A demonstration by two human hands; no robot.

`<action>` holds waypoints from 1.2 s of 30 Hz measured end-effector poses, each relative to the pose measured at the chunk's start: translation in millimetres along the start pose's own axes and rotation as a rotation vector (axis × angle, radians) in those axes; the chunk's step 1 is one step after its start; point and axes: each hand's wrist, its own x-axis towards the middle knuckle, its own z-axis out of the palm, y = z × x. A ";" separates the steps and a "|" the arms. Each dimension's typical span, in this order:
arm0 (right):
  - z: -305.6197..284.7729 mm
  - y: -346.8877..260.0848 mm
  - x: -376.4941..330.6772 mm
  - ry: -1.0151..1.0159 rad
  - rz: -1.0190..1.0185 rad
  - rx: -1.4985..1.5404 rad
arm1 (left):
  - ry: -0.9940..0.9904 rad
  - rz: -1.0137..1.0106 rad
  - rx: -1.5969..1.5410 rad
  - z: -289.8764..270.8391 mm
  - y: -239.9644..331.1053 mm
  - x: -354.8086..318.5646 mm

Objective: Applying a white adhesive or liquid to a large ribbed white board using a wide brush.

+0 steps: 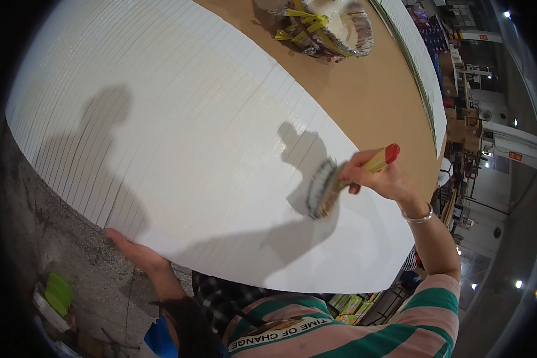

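My right hand (376, 176) is closed round the yellowish handle of a wide brush (329, 194); the handle's end is red. The brush's pale, dark-edged bristles face left, over the right part of a broad white sheet (232, 161). I cannot tell whether they touch it. Fine parallel lines cross the sheet, splitting it into narrow strips, and its middle has a wet-looking shine. At the sheet's near left edge lies my left hand (140, 253), with one finger stretched along the edge and its other fingers hidden. Shadows fall across the white surface.
A plastic-wrapped tub (334, 45) with yellow ties and a creamy paste inside stands on the brown tabletop (382, 101). A green strand (414, 74) runs along the far right edge, beside more white strips. A green object (58, 292) is at lower left, above the concrete floor (110, 286).
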 end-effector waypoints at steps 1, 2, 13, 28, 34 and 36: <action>-5.0 -4.5 -8.7 0.003 -0.003 0.000 | 0.012 -0.006 0.002 -0.1 2.3 -1.7; -16.6 -13.6 -19.2 0.057 -0.012 0.037 | 0.014 -0.018 -0.010 6.2 -1.5 -3.1; -129.3 -107.5 82.3 1.167 -0.754 0.211 | -0.092 0.060 0.066 -22.3 -19.5 14.1; -96.0 -74.7 192.8 1.077 -0.466 0.245 | -0.100 0.167 0.243 -55.2 -39.8 36.9; -104.3 -77.9 179.2 1.074 -0.573 0.490 | -0.024 -0.010 0.122 -15.2 -11.6 7.5; -106.3 -79.6 174.4 1.061 -0.614 0.563 | -0.059 0.009 0.101 -21.5 -17.3 14.4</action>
